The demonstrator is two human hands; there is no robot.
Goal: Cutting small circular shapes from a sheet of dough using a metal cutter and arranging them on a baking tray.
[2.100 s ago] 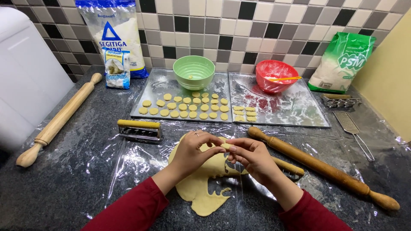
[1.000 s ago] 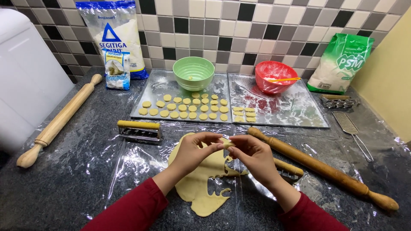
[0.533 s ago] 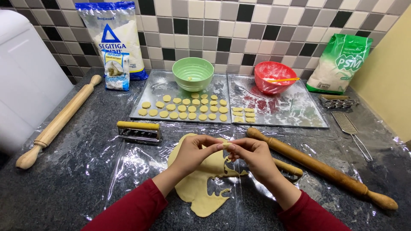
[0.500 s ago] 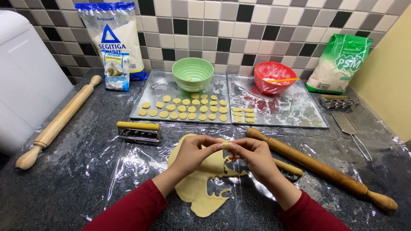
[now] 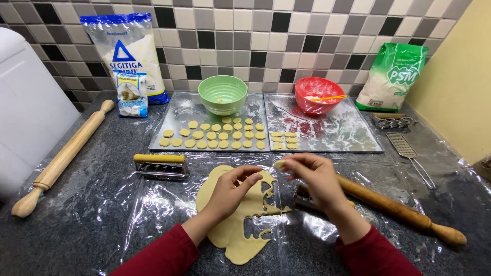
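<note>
Pale yellow dough piece (image 5: 280, 164), small and round, pinched at the fingertips of the right hand (image 5: 313, 176), held just above the counter near the middle. Left hand (image 5: 232, 190) hovers just beside it, fingers loosely curled and partly open, holding nothing, over the rolled dough sheet (image 5: 240, 214) that shows cut-out holes on its right side. Sheet lies on clear plastic wrap (image 5: 102, 214) spread across the dark speckled counter. Piece looks very light, soft and easy to squash or smear; best taken by its edges with a light pinch, not pressed flat. Under the right wrist sits a metal cutter (image 5: 305, 197), partly hidden. Rolling pin (image 5: 399, 210) lies to the right, a second rolling pin (image 5: 64, 156) at far left. Another cutter with yellow handle (image 5: 159, 166) is left of the sheet. Farther back, a metal tray (image 5: 169, 125) carries rows of cut pieces, a second tray (image 5: 353, 133) a few more; green bowl (image 5: 223, 94) and red bowl (image 5: 319, 94) stand on them.
</note>
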